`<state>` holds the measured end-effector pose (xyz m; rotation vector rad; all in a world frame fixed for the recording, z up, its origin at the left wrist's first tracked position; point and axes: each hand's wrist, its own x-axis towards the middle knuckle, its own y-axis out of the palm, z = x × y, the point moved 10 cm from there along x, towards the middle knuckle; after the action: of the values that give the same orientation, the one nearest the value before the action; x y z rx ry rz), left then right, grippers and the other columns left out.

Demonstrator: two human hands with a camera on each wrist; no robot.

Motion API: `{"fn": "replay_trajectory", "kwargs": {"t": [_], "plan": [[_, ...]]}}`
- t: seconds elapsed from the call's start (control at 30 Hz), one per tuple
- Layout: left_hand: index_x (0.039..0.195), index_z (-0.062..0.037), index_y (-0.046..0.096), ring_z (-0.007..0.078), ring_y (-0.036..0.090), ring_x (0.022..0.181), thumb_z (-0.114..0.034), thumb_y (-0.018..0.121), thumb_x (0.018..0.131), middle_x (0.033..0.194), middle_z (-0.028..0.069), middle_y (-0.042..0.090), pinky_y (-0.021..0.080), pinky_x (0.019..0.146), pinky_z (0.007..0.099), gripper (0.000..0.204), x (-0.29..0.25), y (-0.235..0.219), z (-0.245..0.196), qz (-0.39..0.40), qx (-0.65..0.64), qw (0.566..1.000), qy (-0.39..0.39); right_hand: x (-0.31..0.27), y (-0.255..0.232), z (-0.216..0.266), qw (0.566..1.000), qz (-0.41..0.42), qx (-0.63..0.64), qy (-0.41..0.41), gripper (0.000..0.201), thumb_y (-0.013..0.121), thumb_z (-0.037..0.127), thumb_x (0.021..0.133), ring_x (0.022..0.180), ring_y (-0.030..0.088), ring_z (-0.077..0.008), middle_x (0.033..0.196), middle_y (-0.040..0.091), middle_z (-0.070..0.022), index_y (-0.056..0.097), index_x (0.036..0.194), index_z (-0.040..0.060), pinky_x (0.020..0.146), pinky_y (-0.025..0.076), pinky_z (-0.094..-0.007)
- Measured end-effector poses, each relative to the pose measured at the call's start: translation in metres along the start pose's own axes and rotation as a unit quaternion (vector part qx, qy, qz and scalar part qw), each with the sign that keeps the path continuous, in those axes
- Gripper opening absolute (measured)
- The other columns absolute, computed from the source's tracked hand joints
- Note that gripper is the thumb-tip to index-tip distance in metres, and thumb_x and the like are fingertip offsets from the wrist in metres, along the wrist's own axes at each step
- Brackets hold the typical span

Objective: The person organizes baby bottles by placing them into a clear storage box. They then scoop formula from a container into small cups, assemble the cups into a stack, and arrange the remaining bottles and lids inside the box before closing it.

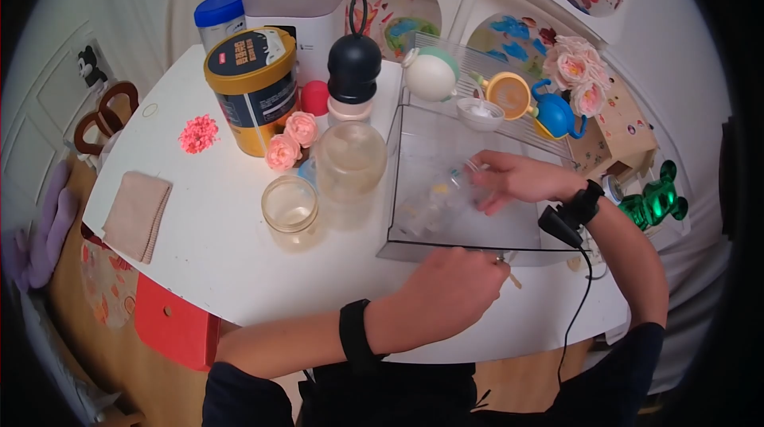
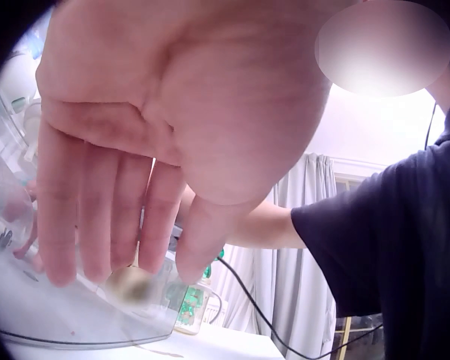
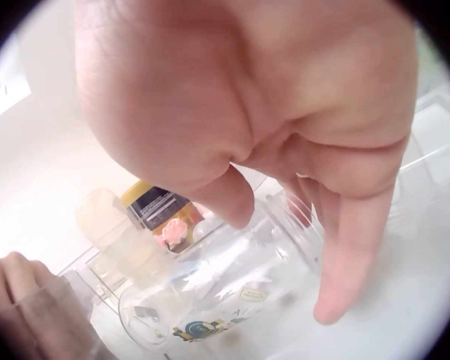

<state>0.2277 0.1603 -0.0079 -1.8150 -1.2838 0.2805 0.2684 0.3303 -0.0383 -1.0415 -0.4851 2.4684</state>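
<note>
My right hand (image 1: 527,179) reaches into a clear plastic tub (image 1: 391,216) on the white table. Its thumb and fingers grip one end of a clear jar (image 3: 229,274) with printed labels, which lies tilted. My left hand (image 1: 442,290) is at the tub's front wall. In the left wrist view its fingers (image 2: 97,210) hang nearly straight, the thumb beside them. A small blurred tan thing (image 2: 131,286) shows by those fingertips; I cannot tell what it is.
Left of the tub stand two clear jars (image 1: 290,208), a yellow-lidded container (image 1: 253,101) and a black-topped bottle (image 1: 354,69). Behind it a wire rack (image 1: 469,57) bears a blue teapot toy (image 1: 557,113) and a small white bowl (image 1: 480,115). A folded cloth (image 1: 137,216) lies far left.
</note>
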Motion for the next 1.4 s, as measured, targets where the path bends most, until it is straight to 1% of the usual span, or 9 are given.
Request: {"fn": "replay_trajectory", "kwargs": {"t": [0.4, 0.53, 0.73, 0.9, 1.07, 1.13, 1.23, 1.27, 1.4], "plan": [[0.117, 0.0051, 0.067, 0.0385, 0.076, 0.108, -0.031, 0.082, 0.094, 0.133, 0.0278, 0.067, 0.064, 0.082, 0.0428, 0.045, -0.002, -0.007, -0.021, 0.165, 0.005, 0.986, 0.035, 0.009, 0.03, 0.024, 0.992, 0.073, -0.021, -0.1, 0.07, 0.054, 0.025, 0.116, 0.13, 0.067, -0.0272, 0.174, 0.042, -0.0133, 0.022, 0.174, 0.003, 0.106, 0.058, -0.0395], [0.125, 0.0061, 0.064, 0.0394, 0.077, 0.102, -0.034, 0.08, 0.096, 0.135, 0.0305, 0.064, 0.064, 0.079, 0.0436, 0.052, -0.003, -0.009, -0.025, 0.164, 0.043, 0.984, 0.058, -0.004, 0.036, 0.039, 0.968, 0.068, -0.205, -0.125, 0.062, 0.055, 0.025, 0.114, 0.123, 0.07, -0.0332, 0.158, 0.059, -0.0192, 0.036, 0.169, 0.0034, 0.1, 0.057, -0.0432], [0.133, -0.0001, 0.063, 0.0331, 0.078, 0.085, -0.037, 0.077, 0.099, 0.134, 0.0211, 0.07, 0.063, 0.071, 0.0387, 0.052, -0.019, -0.039, -0.025, 0.351, 0.044, 0.935, 0.015, -0.075, 0.02, 0.092, 0.94, -0.008, -0.296, -0.166, 0.049, 0.056, 0.021, 0.11, 0.108, 0.07, -0.0508, 0.121, 0.074, -0.0292, 0.055, 0.152, -0.0031, 0.095, 0.057, -0.0493], [0.127, -0.0038, 0.08, 0.0218, 0.075, 0.072, -0.021, 0.09, 0.083, 0.088, 0.0094, 0.079, 0.059, 0.061, 0.0327, 0.049, -0.044, -0.184, -0.024, 0.06, 0.097, 0.993, -0.034, -0.192, 0.001, 0.074, 0.933, -0.172, -0.18, -0.26, 0.037, 0.065, 0.015, 0.097, 0.1, 0.076, -0.0454, 0.111, 0.079, -0.0241, 0.073, 0.128, -0.0039, 0.09, 0.06, -0.0477], [0.122, -0.0002, 0.077, 0.0161, 0.072, 0.09, -0.01, 0.082, 0.078, 0.102, 0.0083, 0.078, 0.053, 0.076, 0.0307, 0.046, -0.066, -0.251, 0.011, -0.188, 0.146, 0.946, -0.22, -0.24, 0.015, 0.017, 0.902, -0.357, -0.152, -0.192, 0.027, 0.073, 0.016, 0.089, 0.098, 0.075, -0.0386, 0.109, 0.079, -0.0188, 0.079, 0.109, -0.0015, 0.088, 0.059, -0.0441], [0.133, -0.0059, 0.072, 0.0187, 0.068, 0.109, -0.014, 0.088, 0.077, 0.122, 0.0091, 0.075, 0.053, 0.082, 0.0324, 0.059, -0.06, -0.247, 0.031, -0.156, 0.19, 0.947, -0.207, -0.243, 0.021, 0.004, 0.875, -0.406, -0.2, -0.17, 0.024, 0.075, 0.013, 0.088, 0.097, 0.072, -0.0375, 0.105, 0.078, -0.0174, 0.079, 0.107, -0.0009, 0.087, 0.058, -0.0443], [0.136, -0.0057, 0.068, 0.0294, 0.067, 0.105, -0.02, 0.09, 0.079, 0.119, 0.0119, 0.071, 0.053, 0.089, 0.0401, 0.062, -0.048, -0.213, 0.048, -0.091, 0.191, 0.966, -0.149, -0.253, 0.016, -0.013, 0.839, -0.478, -0.214, -0.149, 0.021, 0.077, 0.004, 0.086, 0.093, 0.067, -0.0342, 0.098, 0.075, -0.0143, 0.077, 0.107, 0.0, 0.083, 0.055, -0.0428], [0.141, -0.0062, 0.064, 0.0348, 0.067, 0.114, -0.022, 0.092, 0.077, 0.13, 0.0138, 0.07, 0.052, 0.099, 0.0426, 0.072, -0.049, -0.203, 0.062, -0.037, 0.137, 0.967, -0.212, -0.257, 0.012, -0.019, 0.825, -0.506, -0.215, -0.131, 0.021, 0.076, 0.003, 0.087, 0.092, 0.067, -0.0335, 0.098, 0.074, -0.014, 0.077, 0.107, 0.0001, 0.083, 0.055, -0.0421], [0.143, -0.0066, 0.061, 0.0362, 0.067, 0.119, -0.018, 0.094, 0.073, 0.136, 0.0133, 0.07, 0.051, 0.101, 0.0435, 0.078, -0.047, -0.191, 0.072, -0.058, 0.133, 0.968, -0.205, -0.271, 0.004, -0.045, 0.767, -0.586, -0.243, -0.1, 0.013, 0.075, 0.003, 0.092, 0.091, 0.065, -0.0303, 0.096, 0.072, -0.0125, 0.076, 0.105, 0.0012, 0.081, 0.052, -0.0387]]}}
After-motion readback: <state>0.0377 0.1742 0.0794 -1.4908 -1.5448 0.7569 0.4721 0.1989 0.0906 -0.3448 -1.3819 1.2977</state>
